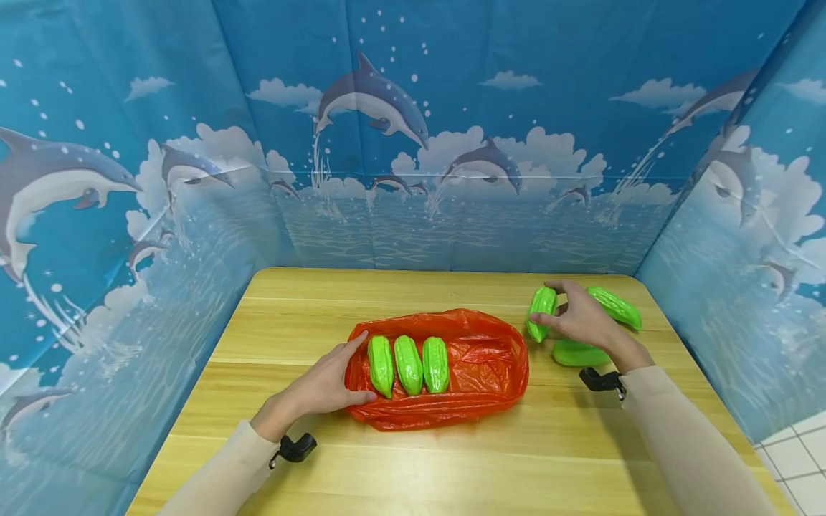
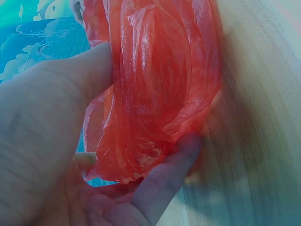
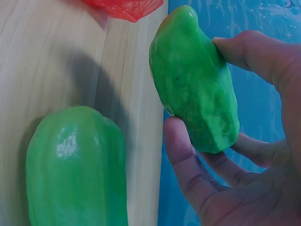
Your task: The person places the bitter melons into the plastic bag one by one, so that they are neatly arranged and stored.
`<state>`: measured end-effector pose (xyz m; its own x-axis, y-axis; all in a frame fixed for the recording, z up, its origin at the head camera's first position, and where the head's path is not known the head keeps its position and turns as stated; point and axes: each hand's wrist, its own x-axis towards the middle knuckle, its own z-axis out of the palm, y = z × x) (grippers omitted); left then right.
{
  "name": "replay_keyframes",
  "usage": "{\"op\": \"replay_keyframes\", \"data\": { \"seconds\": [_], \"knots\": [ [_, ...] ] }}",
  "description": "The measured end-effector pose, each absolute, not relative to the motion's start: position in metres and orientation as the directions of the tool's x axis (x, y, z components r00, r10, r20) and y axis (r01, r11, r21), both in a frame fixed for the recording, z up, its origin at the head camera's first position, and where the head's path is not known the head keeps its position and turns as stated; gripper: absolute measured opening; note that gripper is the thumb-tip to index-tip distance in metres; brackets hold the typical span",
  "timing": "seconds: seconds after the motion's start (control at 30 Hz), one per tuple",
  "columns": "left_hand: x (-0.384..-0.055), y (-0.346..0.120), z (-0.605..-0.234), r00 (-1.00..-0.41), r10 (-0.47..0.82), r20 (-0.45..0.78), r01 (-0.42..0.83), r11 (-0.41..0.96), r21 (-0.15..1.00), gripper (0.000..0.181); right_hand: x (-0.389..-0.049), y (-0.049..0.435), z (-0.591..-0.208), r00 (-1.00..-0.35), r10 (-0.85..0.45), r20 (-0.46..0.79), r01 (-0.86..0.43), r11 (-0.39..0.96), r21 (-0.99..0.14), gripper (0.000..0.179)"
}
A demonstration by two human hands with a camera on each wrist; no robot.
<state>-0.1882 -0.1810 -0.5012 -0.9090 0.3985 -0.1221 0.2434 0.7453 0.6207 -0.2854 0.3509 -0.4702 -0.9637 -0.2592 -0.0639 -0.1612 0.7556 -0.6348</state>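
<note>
A red plastic bag (image 1: 487, 351) lies with its mouth spread on the table, and three glossy green bitter melons (image 1: 409, 365) rest side by side in its left half. At the bag's left end, my left hand (image 1: 325, 383) holds the rim, with thumb and fingers spread around the plastic (image 2: 150, 80). Right of the bag, my right hand (image 1: 581, 319) pinches another bitter melon (image 3: 195, 84) between thumb and fingers, raised over the table. Two more bitter melons lie by that hand, one behind it (image 1: 616, 308) and one under the wrist (image 1: 577, 353).
The light wooden table (image 1: 464, 473) carries the bag and the melons. A blue dolphin-print curtain (image 1: 413, 229) stands along its back and both sides. White floor tiles (image 1: 800, 448) show at the lower right.
</note>
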Motion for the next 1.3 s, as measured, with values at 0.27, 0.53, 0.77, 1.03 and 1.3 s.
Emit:
{"op": "replay_keyframes", "data": {
  "seconds": [0.27,0.53,0.77,1.03,1.3],
  "knots": [
    [-0.189,-0.181,-0.501,-0.909,0.399,-0.124,0.242,0.744,0.622,0.119,-0.284,0.347,-0.467,-0.964,-0.263,-0.043,-0.177,0.754,-0.633,0.102],
    [-0.188,-0.181,-0.499,-0.906,0.407,-0.119,0.252,0.742,0.621,0.12,-0.282,0.346,-0.459,-0.962,-0.271,-0.024,-0.202,0.769,-0.606,0.1],
    [-0.188,-0.182,-0.5,-0.905,0.411,-0.112,0.258,0.738,0.624,0.12,-0.279,0.342,-0.453,-0.961,-0.276,-0.017,-0.213,0.779,-0.59,0.098],
    [-0.188,-0.182,-0.502,-0.903,0.414,-0.11,0.262,0.736,0.624,0.12,-0.276,0.339,-0.447,-0.96,-0.279,-0.009,-0.22,0.776,-0.591,0.098],
    [-0.188,-0.182,-0.504,-0.904,0.414,-0.108,0.263,0.737,0.622,0.12,-0.272,0.334,-0.438,-0.957,-0.291,0.01,-0.242,0.777,-0.581,0.095]
  ]
}}
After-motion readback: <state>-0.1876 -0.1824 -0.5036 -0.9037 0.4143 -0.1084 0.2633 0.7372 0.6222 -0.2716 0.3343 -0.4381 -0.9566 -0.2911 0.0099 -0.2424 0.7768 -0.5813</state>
